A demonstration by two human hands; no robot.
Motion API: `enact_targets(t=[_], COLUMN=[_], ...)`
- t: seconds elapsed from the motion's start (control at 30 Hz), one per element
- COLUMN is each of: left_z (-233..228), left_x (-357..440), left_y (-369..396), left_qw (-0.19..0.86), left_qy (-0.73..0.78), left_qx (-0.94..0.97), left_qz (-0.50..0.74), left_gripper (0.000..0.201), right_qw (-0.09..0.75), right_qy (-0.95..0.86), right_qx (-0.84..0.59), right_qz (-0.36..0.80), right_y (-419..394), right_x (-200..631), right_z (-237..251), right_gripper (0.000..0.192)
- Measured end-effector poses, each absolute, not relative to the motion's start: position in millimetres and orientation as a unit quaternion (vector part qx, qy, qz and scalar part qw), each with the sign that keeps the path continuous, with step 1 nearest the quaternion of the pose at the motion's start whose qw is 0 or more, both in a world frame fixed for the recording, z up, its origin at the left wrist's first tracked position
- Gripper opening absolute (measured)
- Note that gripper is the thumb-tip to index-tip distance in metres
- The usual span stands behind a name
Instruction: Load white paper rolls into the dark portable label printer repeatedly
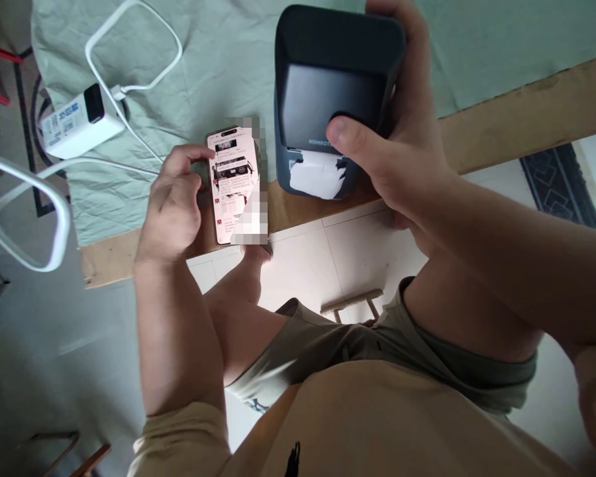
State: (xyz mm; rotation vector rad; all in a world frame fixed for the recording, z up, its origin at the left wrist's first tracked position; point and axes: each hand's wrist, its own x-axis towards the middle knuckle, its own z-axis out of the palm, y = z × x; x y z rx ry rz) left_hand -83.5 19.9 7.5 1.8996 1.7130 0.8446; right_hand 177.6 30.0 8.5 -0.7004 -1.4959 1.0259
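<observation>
A: State the printer's position.
B: The printer (pixel 338 99) is above the near edge of the cloth (pixel 228 73), in the right hand (pixel 407 146). Contact with the table cannot be confirmed.

A: State the fingers.
B: Right: the thumb presses on the front face beside the lettering; the other fingers wrap the far side, pinching the body between. Left hand (pixel 171 199): index finger extended to the left edge of the phone (pixel 228 212), the rest curled. Whether it presses the screen or the rim cannot be told.

A: Which step is in hand?
B: Judged from the pose, steadying the printer while attending to the phone. The next move calls for a firm right grip and a light left fingertip.

A: Surroundings?
B: Left of the phone, a white box (pixel 97 136) with a cable (pixel 180 52) plugged in. A bare plank (pixel 501 139) borders the cloth.

A: Limits of view?
B: The right fingertips are hidden behind the printer. Pixel blocks cover the phone's right side. Screen text is illegible. The white patch at the printer's lower end may be paper.
</observation>
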Motion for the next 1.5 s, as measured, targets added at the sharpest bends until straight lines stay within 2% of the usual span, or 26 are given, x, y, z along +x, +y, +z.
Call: enact_targets(t=[0.33, 1.5], left_z=[-2, 1], left_x=[-90, -87], left_y=[23, 23], left_qw=[0.287, 0.268], left_qy=[0.618, 0.619], left_qx=[0.638, 0.644], left_qz=[0.36, 0.361], left_gripper=[0.05, 0.049], right_qw=[0.564, 0.555], right_qy=[-0.636, -0.642], right_qx=[-0.303, -0.314], right_qz=[0.432, 0.426], right_y=[30, 29], right_x=[178, 178], right_z=[9, 9], right_gripper=[0.059, 0.059])
